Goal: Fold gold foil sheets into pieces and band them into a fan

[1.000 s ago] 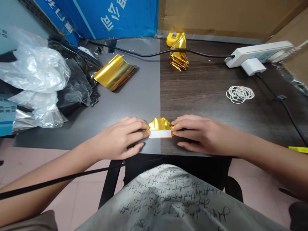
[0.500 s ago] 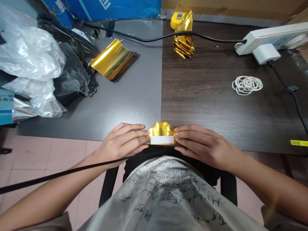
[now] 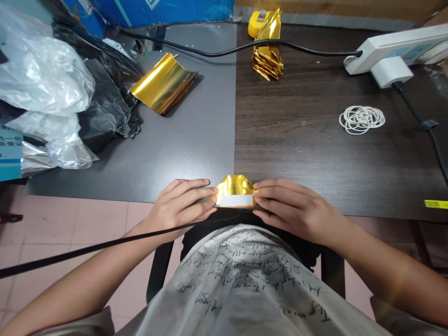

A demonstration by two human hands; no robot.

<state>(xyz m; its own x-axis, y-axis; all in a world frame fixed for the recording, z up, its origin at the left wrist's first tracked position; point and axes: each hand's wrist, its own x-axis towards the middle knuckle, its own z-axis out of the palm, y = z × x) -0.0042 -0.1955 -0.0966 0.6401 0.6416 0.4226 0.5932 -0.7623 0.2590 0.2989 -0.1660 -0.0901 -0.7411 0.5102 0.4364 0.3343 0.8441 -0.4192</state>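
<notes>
Working remotely at near edge of dark table (image 3: 280,149), likely for easy reach. Gold sheets (image 3: 163,86) sit farther back left, apparently parked out of my way. Left hand (image 3: 184,201) and right hand (image 3: 294,205) each pinch one end of folded gold paper (image 3: 235,185), probably to hold folds flat and even. White strip (image 3: 236,201) lies along its near side.

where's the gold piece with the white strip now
In the head view, the gold piece is just below centre, by the near edge of the desk, held between left hand and right hand.
</notes>
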